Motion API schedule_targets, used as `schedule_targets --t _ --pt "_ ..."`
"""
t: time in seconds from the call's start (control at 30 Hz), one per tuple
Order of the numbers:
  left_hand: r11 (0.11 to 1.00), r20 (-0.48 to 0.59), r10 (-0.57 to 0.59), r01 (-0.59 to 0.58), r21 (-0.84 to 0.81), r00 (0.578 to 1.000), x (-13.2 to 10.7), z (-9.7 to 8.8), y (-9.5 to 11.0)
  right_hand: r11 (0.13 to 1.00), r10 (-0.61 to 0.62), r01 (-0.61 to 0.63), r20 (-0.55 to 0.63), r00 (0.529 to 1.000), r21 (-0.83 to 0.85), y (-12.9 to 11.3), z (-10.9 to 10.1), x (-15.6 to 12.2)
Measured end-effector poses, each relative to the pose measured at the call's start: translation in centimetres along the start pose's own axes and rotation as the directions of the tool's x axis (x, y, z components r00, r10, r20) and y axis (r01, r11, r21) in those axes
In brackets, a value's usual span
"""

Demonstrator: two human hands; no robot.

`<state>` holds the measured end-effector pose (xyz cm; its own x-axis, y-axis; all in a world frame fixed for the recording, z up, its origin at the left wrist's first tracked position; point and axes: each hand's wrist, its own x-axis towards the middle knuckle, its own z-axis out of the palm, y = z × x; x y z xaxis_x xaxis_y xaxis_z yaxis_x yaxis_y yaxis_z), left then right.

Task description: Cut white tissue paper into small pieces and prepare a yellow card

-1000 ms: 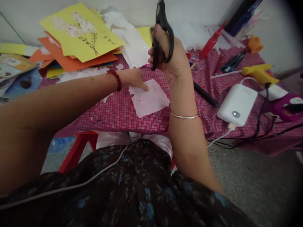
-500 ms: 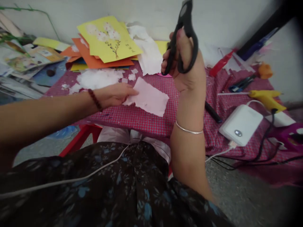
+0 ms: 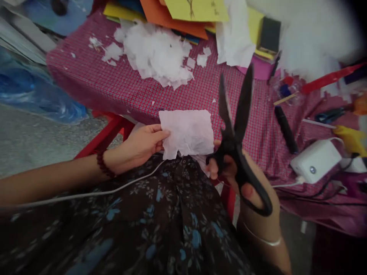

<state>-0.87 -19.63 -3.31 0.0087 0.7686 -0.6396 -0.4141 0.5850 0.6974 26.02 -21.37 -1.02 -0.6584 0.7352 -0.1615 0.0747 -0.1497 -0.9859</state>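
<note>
A pale piece of paper (image 3: 187,130) with ragged edges is pinched at its left side by my left hand (image 3: 146,143), above my lap at the table's near edge. Black-handled scissors (image 3: 236,137) are in my right hand (image 3: 252,175), its fingers through the handle loops. Their blades are spread and point away from me, just right of the paper and apart from it. A heap of white paper scraps (image 3: 157,51) lies beyond the paper on the checked tablecloth (image 3: 94,82).
Yellow and orange card sheets (image 3: 197,9) are stacked at the back, beside a white crumpled paper (image 3: 235,34). To the right are a black marker (image 3: 286,130), a white power bank (image 3: 317,160), a yellow glue gun (image 3: 351,139) and cables. A red stool (image 3: 106,135) shows below.
The view has tilted downward. My left hand has brought the paper nearer my body. My right hand has come down, and the scissors' blades now point forward and stand apart.
</note>
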Motion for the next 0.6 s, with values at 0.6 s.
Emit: schedule_targets --t 0.6 --pt "0.969 0.355 -0.183 0.106 0.224 0.917 1.2 -1.5 -2.6 0.892 0.428 -0.423 0.007 0.904 0.160 5.3 5.8 -6.5"
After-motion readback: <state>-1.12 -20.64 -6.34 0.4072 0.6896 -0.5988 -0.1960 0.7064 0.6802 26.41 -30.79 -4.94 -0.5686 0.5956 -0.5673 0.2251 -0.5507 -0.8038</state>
